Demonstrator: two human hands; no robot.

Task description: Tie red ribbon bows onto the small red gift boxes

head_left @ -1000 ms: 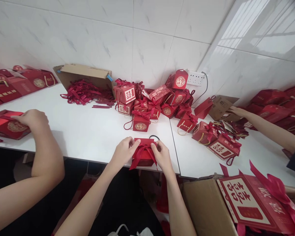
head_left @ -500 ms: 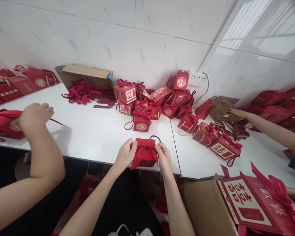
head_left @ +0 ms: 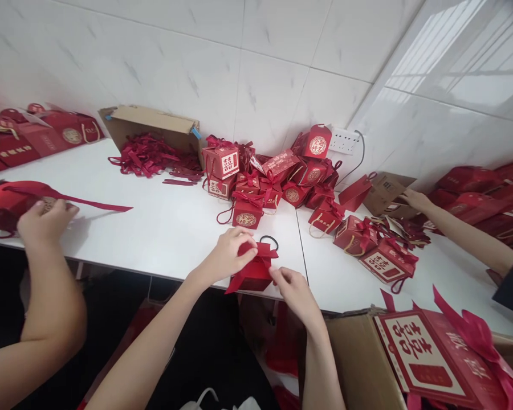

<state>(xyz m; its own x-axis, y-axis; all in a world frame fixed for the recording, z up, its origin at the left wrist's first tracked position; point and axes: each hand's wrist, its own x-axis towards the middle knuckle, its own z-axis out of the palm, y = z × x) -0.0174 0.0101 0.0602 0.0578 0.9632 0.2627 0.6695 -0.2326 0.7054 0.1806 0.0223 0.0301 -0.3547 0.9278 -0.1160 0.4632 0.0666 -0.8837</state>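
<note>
A small red gift box (head_left: 256,280) sits at the table's front edge, with a red ribbon bow (head_left: 263,255) tied across its top. Over the bow's left side, my left hand (head_left: 228,254) has its thumb and fingers closed on the ribbon. My right hand (head_left: 297,290) pinches at the ribbon by the box's right side, its other fingers curled. The fingers partly cover the bow. A black ring-like band (head_left: 269,241) lies just behind the box.
Finished red boxes (head_left: 248,213) are piled behind. A carton (head_left: 154,117) of ribbons stands back left; another carton (head_left: 354,353) with a large gift box (head_left: 427,353) is at right. A co-worker's hand (head_left: 47,222) handles a ribboned box at left; another person's arm (head_left: 465,228) reaches in from the right.
My left hand has moved up and over the bow from the box's left corner. My right hand has shifted slightly down and right. The left co-worker's hand has lowered toward its box.
</note>
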